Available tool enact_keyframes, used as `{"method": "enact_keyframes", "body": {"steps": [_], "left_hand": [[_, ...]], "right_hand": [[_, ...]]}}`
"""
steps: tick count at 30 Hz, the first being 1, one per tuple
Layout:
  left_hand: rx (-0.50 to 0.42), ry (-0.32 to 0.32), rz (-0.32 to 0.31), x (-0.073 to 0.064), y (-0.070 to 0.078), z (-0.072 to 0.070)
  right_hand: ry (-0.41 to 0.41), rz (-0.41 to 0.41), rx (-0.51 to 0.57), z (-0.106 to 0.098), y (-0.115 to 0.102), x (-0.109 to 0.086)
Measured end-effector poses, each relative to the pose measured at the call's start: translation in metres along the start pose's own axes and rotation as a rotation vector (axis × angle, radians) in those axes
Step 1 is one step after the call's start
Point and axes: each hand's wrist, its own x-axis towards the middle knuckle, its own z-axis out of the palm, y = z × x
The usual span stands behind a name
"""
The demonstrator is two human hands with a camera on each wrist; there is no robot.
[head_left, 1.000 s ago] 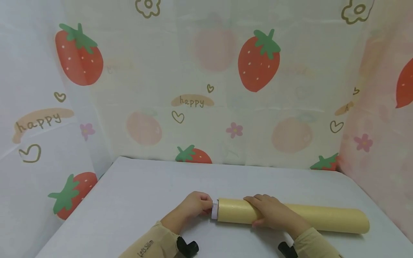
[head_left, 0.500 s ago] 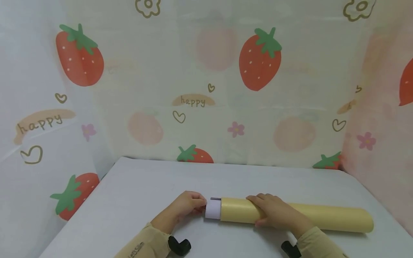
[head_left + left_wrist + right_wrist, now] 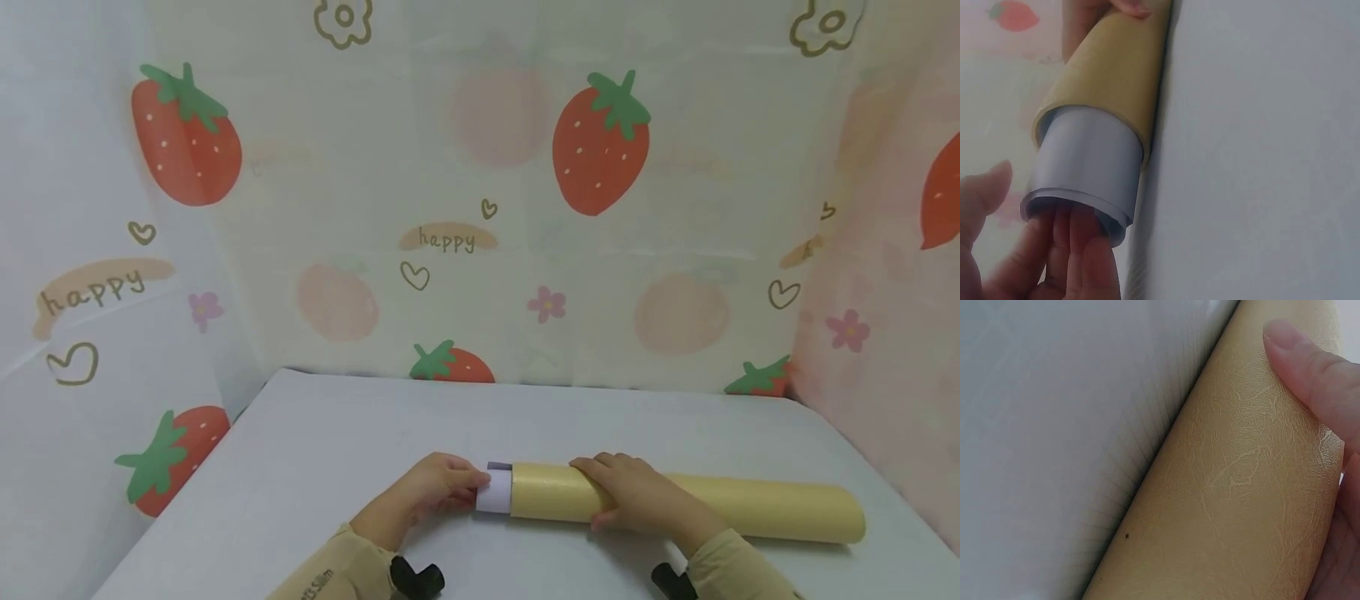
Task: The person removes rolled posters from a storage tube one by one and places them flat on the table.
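Left hand (image 3: 427, 492), straight-fingered, partly in white roll (image 3: 495, 497), now further out; right hand (image 3: 637, 498) gripping yellow tube (image 3: 776, 507)

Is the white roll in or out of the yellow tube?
Partly in: one end of the white roll sticks out, the rest disappears into the yellow tube. How deep is hidden.

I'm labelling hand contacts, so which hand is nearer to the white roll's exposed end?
Left: the left hand has its fingers inside the open end of the white roll; the right hand holds the yellow tube, farther along.
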Motion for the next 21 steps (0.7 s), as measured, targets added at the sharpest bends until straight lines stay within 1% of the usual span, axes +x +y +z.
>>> {"method": "enact_keyframes", "body": {"steps": [4,9,16,21], "left_hand": [[-0.005,0.005,-0.005,0.0,-0.002,0.004],[0.018,0.02,-0.015,0.0,-0.002,0.008],[0.023,0.016,0.015,0.003,-0.003,0.012],[0.049,0.017,0.027,0.005,-0.003,0.013]], "right_hand": [[-0.007,0.005,0.002,0.001,-0.002,0.0],[-0.002,-0.002,0.003,0.001,-0.003,-0.001],[0.005,-0.006,-0.007,0.001,-0.003,0.0],[0.019,-0.012,-0.022,0.001,-0.002,0.0]]}}
